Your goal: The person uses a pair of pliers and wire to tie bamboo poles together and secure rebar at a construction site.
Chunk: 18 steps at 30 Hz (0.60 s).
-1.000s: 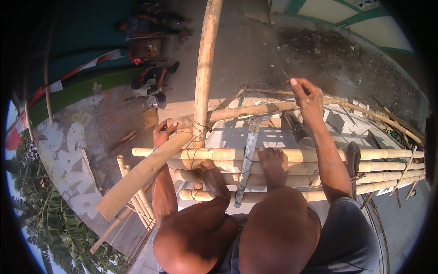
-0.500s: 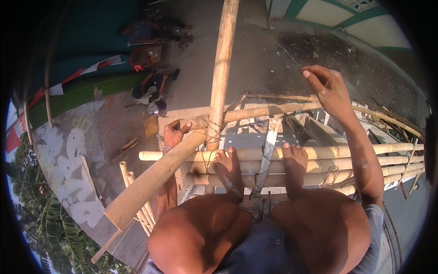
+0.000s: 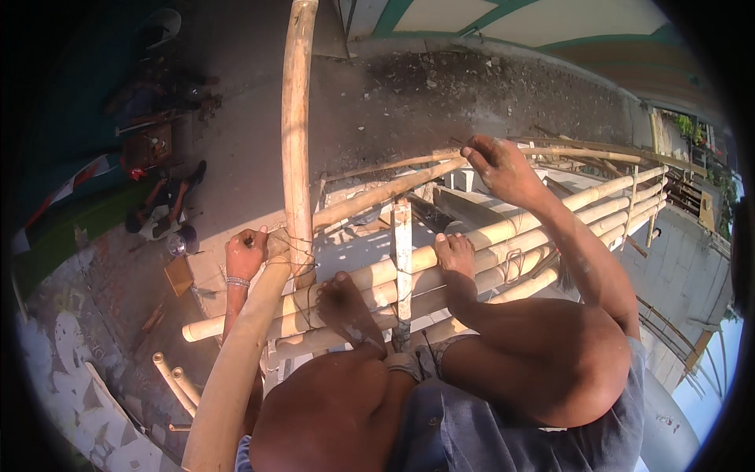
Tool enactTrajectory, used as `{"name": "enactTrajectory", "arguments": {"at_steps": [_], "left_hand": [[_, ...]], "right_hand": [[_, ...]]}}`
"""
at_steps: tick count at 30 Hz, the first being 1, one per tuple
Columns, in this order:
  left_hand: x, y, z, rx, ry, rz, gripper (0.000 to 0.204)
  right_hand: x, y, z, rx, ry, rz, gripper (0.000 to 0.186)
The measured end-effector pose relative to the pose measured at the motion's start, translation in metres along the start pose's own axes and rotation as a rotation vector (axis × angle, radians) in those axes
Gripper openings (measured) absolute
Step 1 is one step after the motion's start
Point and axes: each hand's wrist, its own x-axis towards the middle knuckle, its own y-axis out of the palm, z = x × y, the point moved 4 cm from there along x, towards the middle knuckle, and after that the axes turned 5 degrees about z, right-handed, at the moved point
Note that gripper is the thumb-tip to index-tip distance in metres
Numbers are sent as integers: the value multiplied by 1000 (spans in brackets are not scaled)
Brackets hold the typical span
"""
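My right hand (image 3: 503, 169) is raised over the far side of the bamboo poles, thumb and fingers pinched together. A thin dark strand, seen as wire a moment ago, barely shows at its fingertips. My left hand (image 3: 246, 253) is curled closed beside the lashed joint; what its fingers hold, if anything, is hidden. At that joint, wire binding (image 3: 302, 250) wraps an upright bamboo pole (image 3: 296, 118) where a cross pole (image 3: 385, 189) meets it. A thick bamboo pole (image 3: 236, 370) slants from the joint toward me, beside my left forearm.
My bare feet rest on a row of bamboo poles (image 3: 503, 256) high above the ground. A paint-spattered wooden post (image 3: 402, 259) stands between them. Below at left, a person (image 3: 163, 206) sits near a small table (image 3: 149, 148). Cut bamboo ends (image 3: 177, 377) rise at lower left.
The view has swung to the right, so the poles appear farther left and tilted. My left hand sits off the cross pole's end, which it was gripping. My right hand keeps its pinch.
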Motion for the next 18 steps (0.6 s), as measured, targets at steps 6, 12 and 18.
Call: {"name": "enactTrajectory", "arguments": {"at_steps": [6,12,18], "left_hand": [[2,6,-21,1,-7,-163,49],[0,11,-26,-13,55,-104,45],[-1,1,-3,-90,-56,-95,42]], "right_hand": [[-53,17,-54,155,171,-188,29],[-85,68,-68,136,167,36,30],[-87,42,-56,1,244,9,38]]}}
